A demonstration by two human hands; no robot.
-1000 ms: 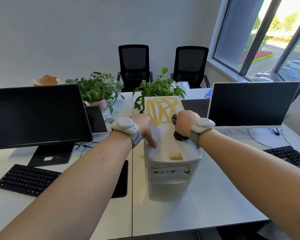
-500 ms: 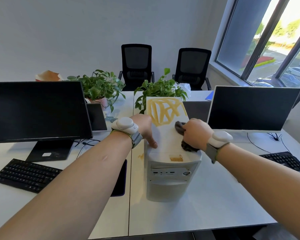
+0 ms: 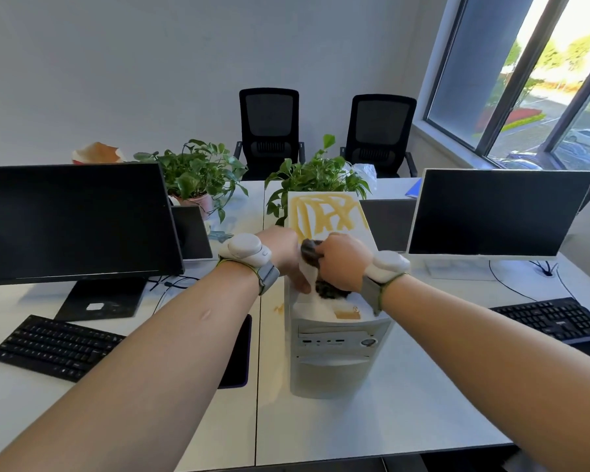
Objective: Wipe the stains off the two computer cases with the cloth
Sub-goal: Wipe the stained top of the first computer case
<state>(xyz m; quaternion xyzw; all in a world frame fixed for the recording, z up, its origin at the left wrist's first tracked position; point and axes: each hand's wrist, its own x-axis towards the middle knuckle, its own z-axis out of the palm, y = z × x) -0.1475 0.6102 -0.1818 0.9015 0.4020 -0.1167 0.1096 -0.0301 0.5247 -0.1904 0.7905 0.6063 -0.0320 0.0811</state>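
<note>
A white computer case (image 3: 334,356) stands upright on the desk in front of me. Yellow-brown stains (image 3: 327,214) cover the far half of its top, and a small stain patch (image 3: 346,314) sits near its front edge. My right hand (image 3: 343,262) grips a dark cloth (image 3: 327,290) and presses it on the middle of the case's top. My left hand (image 3: 286,255) rests on the top's left edge, fingers curled over it. A second, dark case (image 3: 387,223) lies behind, partly hidden.
A black monitor (image 3: 72,219) and keyboard (image 3: 53,349) are at the left, a white-framed monitor (image 3: 494,212) and keyboard (image 3: 552,320) at the right. Two potted plants (image 3: 201,175) stand behind the case. A yellow smear (image 3: 279,308) marks the desk left of the case.
My right hand has swept the cloth from the case's right edge back to the middle-left of the top. My left hand has stayed on the left edge.
</note>
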